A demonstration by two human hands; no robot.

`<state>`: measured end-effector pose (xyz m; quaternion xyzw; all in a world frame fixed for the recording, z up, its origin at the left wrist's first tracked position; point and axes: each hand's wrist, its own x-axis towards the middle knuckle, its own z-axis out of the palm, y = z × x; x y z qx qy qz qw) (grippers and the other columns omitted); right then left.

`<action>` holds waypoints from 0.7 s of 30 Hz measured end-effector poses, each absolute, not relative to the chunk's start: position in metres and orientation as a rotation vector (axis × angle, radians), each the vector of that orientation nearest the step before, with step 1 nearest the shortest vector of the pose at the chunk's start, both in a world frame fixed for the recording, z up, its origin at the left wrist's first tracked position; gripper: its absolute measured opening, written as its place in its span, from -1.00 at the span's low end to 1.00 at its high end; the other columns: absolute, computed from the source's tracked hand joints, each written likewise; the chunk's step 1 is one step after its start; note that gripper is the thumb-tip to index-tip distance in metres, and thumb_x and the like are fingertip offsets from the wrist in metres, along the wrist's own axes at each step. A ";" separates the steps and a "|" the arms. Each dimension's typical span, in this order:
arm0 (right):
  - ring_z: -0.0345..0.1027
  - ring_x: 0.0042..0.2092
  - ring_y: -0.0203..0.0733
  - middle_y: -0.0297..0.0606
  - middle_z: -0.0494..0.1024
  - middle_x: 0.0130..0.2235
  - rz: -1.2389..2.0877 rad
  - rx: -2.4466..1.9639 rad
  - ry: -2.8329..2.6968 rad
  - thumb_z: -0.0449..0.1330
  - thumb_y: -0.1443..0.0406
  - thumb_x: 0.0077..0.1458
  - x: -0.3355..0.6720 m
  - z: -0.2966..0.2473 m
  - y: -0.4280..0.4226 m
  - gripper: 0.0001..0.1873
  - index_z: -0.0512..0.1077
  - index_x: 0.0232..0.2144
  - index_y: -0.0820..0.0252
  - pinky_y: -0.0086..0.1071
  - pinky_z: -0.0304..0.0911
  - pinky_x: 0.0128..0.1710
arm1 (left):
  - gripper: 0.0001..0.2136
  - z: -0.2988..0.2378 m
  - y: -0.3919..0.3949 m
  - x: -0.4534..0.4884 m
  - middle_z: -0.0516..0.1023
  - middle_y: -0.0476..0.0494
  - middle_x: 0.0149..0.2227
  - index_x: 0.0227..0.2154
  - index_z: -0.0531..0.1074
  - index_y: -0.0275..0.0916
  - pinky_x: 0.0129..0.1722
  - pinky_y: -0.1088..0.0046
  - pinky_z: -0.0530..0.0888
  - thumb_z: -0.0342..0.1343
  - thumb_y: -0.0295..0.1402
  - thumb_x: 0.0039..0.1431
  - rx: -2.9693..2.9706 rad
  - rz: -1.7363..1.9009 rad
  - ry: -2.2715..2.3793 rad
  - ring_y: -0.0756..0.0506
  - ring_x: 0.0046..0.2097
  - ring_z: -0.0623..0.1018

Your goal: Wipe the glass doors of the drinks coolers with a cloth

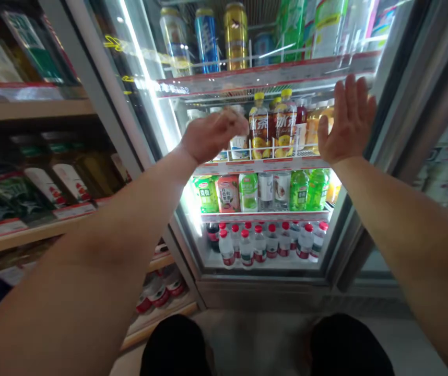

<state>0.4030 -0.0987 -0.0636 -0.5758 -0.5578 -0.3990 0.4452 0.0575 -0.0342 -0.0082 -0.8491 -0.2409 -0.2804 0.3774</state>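
My left hand is raised before the lit drinks fridge, in front of the shelf of bottled drinks. Its fingers point right, slightly bent and blurred, and nothing shows in them. My right hand is held up flat on the other side, fingers stretched upward, and holds nothing. Between the hands stand iced tea bottles with yellow caps. A white-labelled bottle is partly hidden behind my left fingers. Whether either hand touches the glass, I cannot tell.
Cans line the fridge's upper shelf. Below are green drink bottles and several red-capped water bottles. Wooden shelving with bottles stands close on the left. A metal frame runs along the right. My knees show below.
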 end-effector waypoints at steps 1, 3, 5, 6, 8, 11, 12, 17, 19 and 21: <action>-0.27 0.59 0.07 -0.12 -0.08 0.58 -0.986 -1.428 -1.388 -0.05 0.11 0.37 0.403 -0.064 -0.099 -0.19 -0.01 0.56 0.27 0.17 -0.33 0.57 | -0.57 -0.004 -0.034 0.058 0.45 -0.19 0.26 0.34 0.40 -0.06 -0.16 0.19 0.53 -0.08 -0.41 0.51 -2.070 -0.877 -0.705 -0.23 0.08 0.51; -0.27 0.59 0.09 -0.10 -0.09 0.58 -0.982 -1.425 -1.399 -0.04 0.12 0.37 0.402 -0.064 -0.099 -0.18 -0.01 0.56 0.31 0.17 -0.32 0.57 | -0.52 -0.001 -0.032 0.061 0.36 -0.24 0.34 0.43 0.27 -0.10 -0.12 0.16 0.53 -0.08 -0.42 0.52 -1.906 -1.129 -0.842 -0.24 0.12 0.46; -0.28 0.60 0.06 -0.14 -0.08 0.58 -0.974 -1.417 -1.395 -0.05 0.11 0.37 0.401 -0.063 -0.101 -0.18 -0.02 0.57 0.25 0.17 -0.30 0.57 | -0.52 -0.006 -0.031 0.067 0.41 -0.23 0.31 0.43 0.27 -0.11 -0.10 0.17 0.52 -0.10 -0.41 0.53 -1.950 -1.105 -0.793 -0.24 0.15 0.45; -0.28 0.60 0.04 -0.19 -0.08 0.58 -0.966 -1.415 -1.392 -0.06 0.10 0.38 0.401 -0.063 -0.102 -0.19 -0.03 0.57 0.19 0.17 -0.29 0.57 | -0.54 -0.010 -0.032 0.070 0.46 -0.20 0.25 0.40 0.32 -0.10 -0.10 0.18 0.52 -0.11 -0.41 0.53 -2.042 -0.988 -0.699 -0.24 0.14 0.47; -0.28 0.60 0.02 -0.23 -0.08 0.58 -0.957 -1.424 -1.383 -0.07 0.09 0.39 0.399 -0.063 -0.104 -0.21 -0.04 0.57 0.13 0.17 -0.28 0.57 | -0.59 -0.014 -0.034 0.075 0.55 -0.16 0.13 0.29 0.44 -0.07 -0.13 0.21 0.53 -0.14 -0.40 0.55 -2.209 -0.714 -0.489 -0.23 0.09 0.53; -0.32 0.60 -0.01 -0.20 -0.12 0.58 -0.969 -1.448 -1.382 -0.10 0.07 0.41 0.398 -0.063 -0.106 -0.20 -0.03 0.57 0.23 0.10 -0.30 0.58 | -0.63 -0.003 -0.039 0.080 0.54 -0.19 0.12 0.23 0.50 -0.06 -0.18 0.22 0.55 -0.12 -0.34 0.58 -2.164 -0.719 -0.503 -0.23 0.05 0.57; -0.34 0.60 -0.01 -0.19 -0.13 0.58 -0.970 -1.458 -1.382 -0.11 0.07 0.40 0.398 -0.063 -0.106 -0.19 -0.03 0.57 0.26 0.09 -0.30 0.58 | -0.64 0.002 -0.041 0.082 0.52 -0.22 0.15 0.25 0.49 -0.07 -0.19 0.21 0.56 -0.10 -0.33 0.59 -2.074 -0.851 -0.607 -0.24 0.07 0.56; -0.39 0.60 -0.04 -0.48 -0.20 0.58 -0.894 -1.453 -1.395 -0.12 0.05 0.41 0.397 -0.063 -0.107 -0.21 -0.15 0.59 -0.10 0.18 -0.34 0.58 | -0.53 -0.004 -0.046 0.101 0.42 -0.31 0.27 0.42 0.30 -0.13 -0.20 0.19 0.57 -0.11 -0.45 0.54 -1.942 -1.030 -0.750 -0.31 0.17 0.50; -0.38 0.60 -0.04 -0.47 -0.17 0.58 -0.891 -1.430 -1.387 -0.12 0.06 0.42 0.396 -0.063 -0.107 -0.23 -0.13 0.59 -0.11 0.18 -0.33 0.58 | -0.54 -0.015 -0.046 0.109 0.50 -0.24 0.19 0.37 0.34 -0.09 -0.20 0.23 0.56 -0.12 -0.47 0.52 -2.110 -0.797 -0.538 -0.28 0.14 0.52; -0.33 0.60 0.04 -0.25 -0.10 0.58 -0.924 -1.414 -1.383 -0.08 0.10 0.40 0.397 -0.063 -0.106 -0.21 -0.05 0.58 0.13 0.19 -0.31 0.58 | -0.59 -0.017 -0.043 0.115 0.53 -0.20 0.13 0.32 0.39 -0.09 -0.18 0.26 0.55 -0.14 -0.45 0.55 -2.191 -0.677 -0.407 -0.24 0.11 0.54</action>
